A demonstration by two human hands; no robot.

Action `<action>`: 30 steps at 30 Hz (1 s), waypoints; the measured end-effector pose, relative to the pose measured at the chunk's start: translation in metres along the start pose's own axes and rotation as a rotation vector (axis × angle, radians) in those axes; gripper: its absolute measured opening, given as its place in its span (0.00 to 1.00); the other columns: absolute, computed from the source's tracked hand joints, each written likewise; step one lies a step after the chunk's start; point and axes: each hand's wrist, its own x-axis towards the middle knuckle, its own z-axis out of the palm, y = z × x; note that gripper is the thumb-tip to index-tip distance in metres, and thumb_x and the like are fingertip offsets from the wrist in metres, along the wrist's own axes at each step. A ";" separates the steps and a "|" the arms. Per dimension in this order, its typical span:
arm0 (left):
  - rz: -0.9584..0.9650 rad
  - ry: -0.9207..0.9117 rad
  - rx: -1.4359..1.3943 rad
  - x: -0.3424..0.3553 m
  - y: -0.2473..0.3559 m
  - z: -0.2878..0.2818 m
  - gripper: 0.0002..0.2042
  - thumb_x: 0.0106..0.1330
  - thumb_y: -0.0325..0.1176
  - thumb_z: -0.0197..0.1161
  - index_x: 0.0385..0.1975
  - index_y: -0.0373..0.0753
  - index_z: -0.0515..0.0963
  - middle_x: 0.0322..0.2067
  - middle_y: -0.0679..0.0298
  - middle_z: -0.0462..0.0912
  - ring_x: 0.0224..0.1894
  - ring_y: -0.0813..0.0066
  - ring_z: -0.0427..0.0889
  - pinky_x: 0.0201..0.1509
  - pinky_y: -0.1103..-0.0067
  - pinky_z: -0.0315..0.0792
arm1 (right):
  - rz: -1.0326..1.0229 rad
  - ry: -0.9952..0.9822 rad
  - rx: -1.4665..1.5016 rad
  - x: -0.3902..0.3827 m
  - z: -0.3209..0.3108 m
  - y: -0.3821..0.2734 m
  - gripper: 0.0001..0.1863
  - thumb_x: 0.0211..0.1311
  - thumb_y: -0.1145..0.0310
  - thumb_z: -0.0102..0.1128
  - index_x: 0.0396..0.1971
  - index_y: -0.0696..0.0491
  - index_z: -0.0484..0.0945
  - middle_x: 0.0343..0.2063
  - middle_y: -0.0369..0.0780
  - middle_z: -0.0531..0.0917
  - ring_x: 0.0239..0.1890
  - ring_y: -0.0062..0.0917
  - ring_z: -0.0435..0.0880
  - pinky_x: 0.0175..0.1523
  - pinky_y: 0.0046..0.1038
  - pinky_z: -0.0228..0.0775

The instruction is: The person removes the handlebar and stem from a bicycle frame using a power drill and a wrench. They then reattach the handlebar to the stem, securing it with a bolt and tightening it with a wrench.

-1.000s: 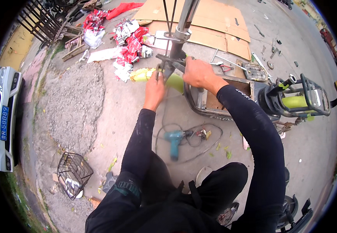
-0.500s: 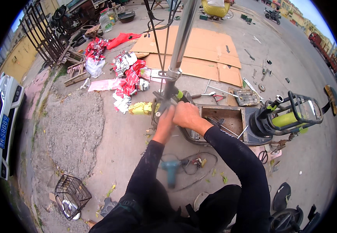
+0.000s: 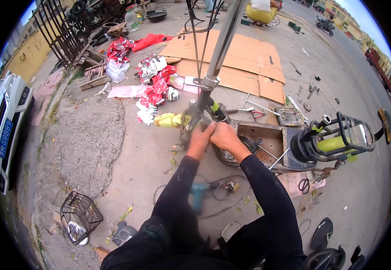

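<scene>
Meeting at the foot of a scooter's steering column (image 3: 203, 100), the left hand (image 3: 199, 140) and right hand (image 3: 226, 137) sit together, just off the front end of the scooter frame (image 3: 298, 163). The right hand's fingers bend inward, their tips out of sight; how tightly they close, and on what, I cannot tell. The left thumb lies along the right hand, while the other left fingers are hidden, so their opening and hold cannot be told either.

Above, a bright metal tube (image 3: 223, 49) leans up and away, with dark cables hanging beside it. A yellow-green fender (image 3: 166, 120) pokes out to the left of the column. Tools and a pale rod lie in the frame's open box (image 3: 274, 139).

On the pavement below the hands lies a blurred teal power tool (image 3: 198, 195). Flattened cardboard (image 3: 231, 54) spreads beyond the column; crumpled red and silver wrapping (image 3: 159, 85) lies by its left edge, red-handled pliers (image 3: 258, 115) off its near edge. A wire basket (image 3: 82, 216) rests below the near edge of a rough concrete patch (image 3: 89, 144). Far left stands a white car (image 3: 8, 130).
</scene>
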 end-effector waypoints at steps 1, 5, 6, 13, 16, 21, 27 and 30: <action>0.018 0.025 0.015 0.000 -0.003 0.000 0.25 0.66 0.50 0.67 0.53 0.37 0.73 0.45 0.66 0.81 0.46 0.80 0.79 0.50 0.79 0.73 | -0.013 -0.030 -0.022 0.001 -0.001 0.000 0.18 0.55 0.66 0.54 0.30 0.69 0.82 0.34 0.63 0.81 0.43 0.57 0.82 0.50 0.46 0.75; -0.050 0.173 -0.015 0.002 -0.016 -0.002 0.26 0.72 0.59 0.52 0.49 0.40 0.74 0.40 0.68 0.80 0.38 0.80 0.79 0.38 0.81 0.71 | -0.035 -0.104 -0.101 0.007 0.007 0.003 0.18 0.54 0.66 0.55 0.32 0.68 0.82 0.35 0.63 0.81 0.45 0.55 0.82 0.51 0.45 0.75; -0.073 0.221 -0.136 0.001 -0.021 0.003 0.27 0.73 0.61 0.49 0.48 0.40 0.75 0.39 0.68 0.80 0.36 0.81 0.78 0.35 0.81 0.70 | -0.035 -0.114 -0.115 0.010 0.011 0.005 0.18 0.53 0.67 0.56 0.33 0.68 0.82 0.36 0.63 0.81 0.45 0.54 0.83 0.52 0.44 0.75; -0.238 0.269 -0.313 -0.017 -0.049 0.003 0.15 0.75 0.51 0.49 0.39 0.47 0.76 0.27 0.76 0.74 0.23 0.85 0.68 0.23 0.82 0.55 | 0.088 0.033 -0.067 0.003 0.025 -0.013 0.14 0.57 0.67 0.55 0.31 0.60 0.85 0.35 0.53 0.86 0.41 0.49 0.86 0.46 0.43 0.79; -0.221 0.268 -0.304 -0.019 -0.043 0.008 0.10 0.72 0.46 0.55 0.35 0.49 0.76 0.22 0.78 0.71 0.19 0.86 0.64 0.21 0.81 0.51 | 0.107 -0.014 -0.056 0.004 0.026 -0.010 0.15 0.55 0.66 0.56 0.32 0.61 0.85 0.36 0.56 0.85 0.43 0.50 0.85 0.49 0.43 0.78; -0.120 0.280 -0.019 -0.009 -0.046 -0.020 0.26 0.70 0.65 0.45 0.28 0.50 0.76 0.14 0.80 0.63 0.12 0.86 0.55 0.17 0.81 0.45 | 0.062 0.032 -0.063 0.008 0.043 -0.007 0.14 0.54 0.66 0.56 0.31 0.61 0.86 0.33 0.55 0.86 0.40 0.48 0.86 0.46 0.43 0.79; -0.273 0.180 -0.220 -0.020 -0.021 0.010 0.40 0.64 0.77 0.35 0.50 0.46 0.76 0.30 0.77 0.77 0.19 0.84 0.64 0.21 0.84 0.54 | 0.041 0.029 -0.079 -0.001 0.031 -0.012 0.17 0.59 0.61 0.54 0.30 0.60 0.86 0.34 0.54 0.85 0.41 0.49 0.86 0.46 0.43 0.78; -0.339 0.036 -0.285 -0.031 -0.015 0.015 0.38 0.64 0.76 0.37 0.52 0.47 0.74 0.35 0.76 0.78 0.22 0.85 0.68 0.23 0.85 0.58 | 0.129 0.056 -0.069 0.000 0.029 -0.003 0.17 0.60 0.60 0.55 0.32 0.59 0.85 0.35 0.53 0.86 0.42 0.48 0.85 0.47 0.43 0.78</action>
